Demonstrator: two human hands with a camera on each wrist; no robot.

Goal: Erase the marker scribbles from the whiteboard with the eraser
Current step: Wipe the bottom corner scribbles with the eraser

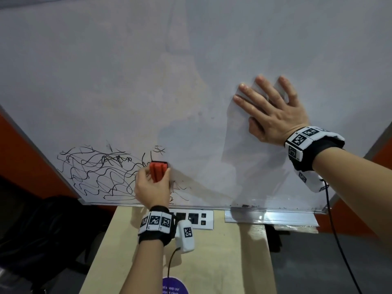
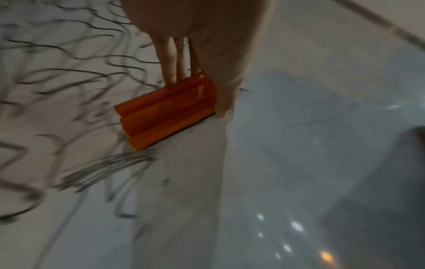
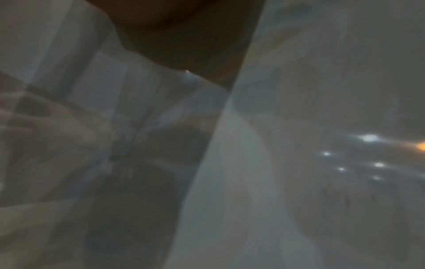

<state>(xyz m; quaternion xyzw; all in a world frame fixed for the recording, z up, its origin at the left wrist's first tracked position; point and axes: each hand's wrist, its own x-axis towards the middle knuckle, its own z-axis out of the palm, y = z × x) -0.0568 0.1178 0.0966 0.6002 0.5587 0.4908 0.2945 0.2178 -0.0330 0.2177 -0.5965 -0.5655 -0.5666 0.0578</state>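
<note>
A whiteboard [image 1: 191,71] fills the head view, with black marker scribbles [image 1: 95,172] in its lower left corner. My left hand [image 1: 152,185] grips an orange ribbed eraser [image 1: 158,170] and presses it flat against the board at the right edge of the scribbles. In the left wrist view the eraser [image 2: 168,111] sits between fingers and thumb, with blurred scribbles [image 2: 57,91] to its left and a wiped board to its right. My right hand [image 1: 269,109] lies flat on the board at the right, fingers spread. The right wrist view shows only blurred board [image 3: 299,163].
The board's metal frame and marker ledge [image 1: 269,217] run along the bottom. Below stand a light wooden table [image 1: 212,262] with a white socket strip [image 1: 195,219]. Dark bags [image 1: 42,230] lie at lower left. A black cable [image 1: 339,240] hangs from my right wrist.
</note>
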